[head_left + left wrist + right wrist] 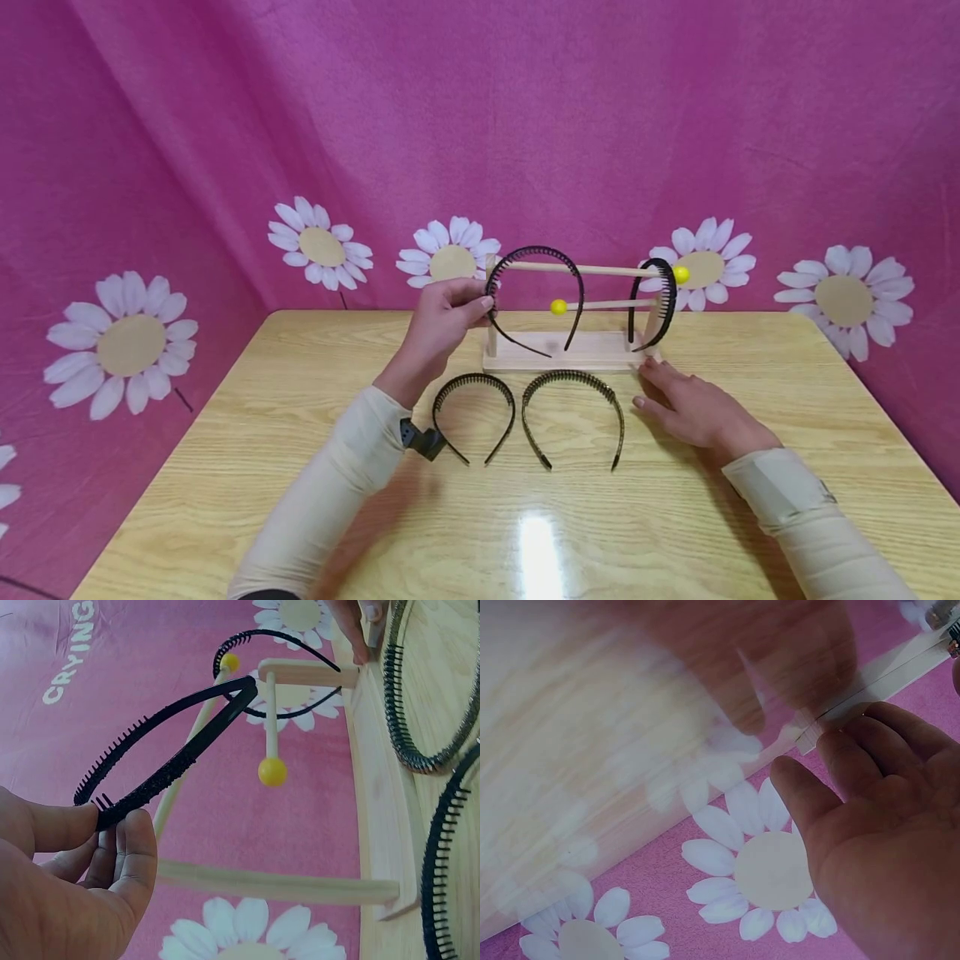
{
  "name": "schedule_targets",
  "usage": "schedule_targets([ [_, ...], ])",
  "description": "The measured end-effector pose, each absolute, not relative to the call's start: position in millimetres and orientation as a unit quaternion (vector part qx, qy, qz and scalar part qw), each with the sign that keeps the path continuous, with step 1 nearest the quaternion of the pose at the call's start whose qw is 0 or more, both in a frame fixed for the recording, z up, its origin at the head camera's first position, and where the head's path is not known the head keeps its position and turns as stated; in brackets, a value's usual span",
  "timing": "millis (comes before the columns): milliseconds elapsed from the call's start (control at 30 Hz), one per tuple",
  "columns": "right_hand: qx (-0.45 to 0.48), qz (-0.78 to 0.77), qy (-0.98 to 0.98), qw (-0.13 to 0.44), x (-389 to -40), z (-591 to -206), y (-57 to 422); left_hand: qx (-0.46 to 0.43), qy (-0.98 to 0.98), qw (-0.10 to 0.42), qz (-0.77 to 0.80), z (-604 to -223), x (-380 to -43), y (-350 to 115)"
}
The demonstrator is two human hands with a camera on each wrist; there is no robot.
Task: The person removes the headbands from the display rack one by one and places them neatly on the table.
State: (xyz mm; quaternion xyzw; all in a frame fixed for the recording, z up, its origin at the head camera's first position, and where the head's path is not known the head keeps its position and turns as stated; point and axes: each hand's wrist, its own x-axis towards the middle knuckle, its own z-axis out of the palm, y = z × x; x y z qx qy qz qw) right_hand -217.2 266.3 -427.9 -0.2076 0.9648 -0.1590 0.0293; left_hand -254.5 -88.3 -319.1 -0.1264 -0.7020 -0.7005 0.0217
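Observation:
My left hand (pixel 438 327) pinches a black toothed headband (pixel 536 249) between thumb and fingers, upright in the air before the wooden stand (pixel 525 362). In the left wrist view this headband (pixel 169 778) appears tilted, its tips near the stand's rods. The stand has two rods with yellow ball ends, pointing opposite ways. A second black headband (pixel 667 304) hangs at the right, on the upper rod. My right hand (pixel 693 407) lies low with fairly straight fingers, its fingertips at the right end of the stand's base; in the right wrist view the fingers (pixel 847 761) touch that corner.
Two more headbands lie on the wooden table (pixel 300 500) before the stand: a black one (pixel 474 377) at left and a dark, patterned one (pixel 573 375) at right. A pink curtain (pixel 585 125) with white daisies hangs behind the table and along its sides.

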Motion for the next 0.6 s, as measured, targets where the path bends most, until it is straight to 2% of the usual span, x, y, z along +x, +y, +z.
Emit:
schedule_targets([
  [600, -0.214, -0.151, 0.965, 0.021, -216.7, -428.0, 267.7, -0.1, -0.702, 0.004, -0.706, -331.2, -255.5, -123.2],
])
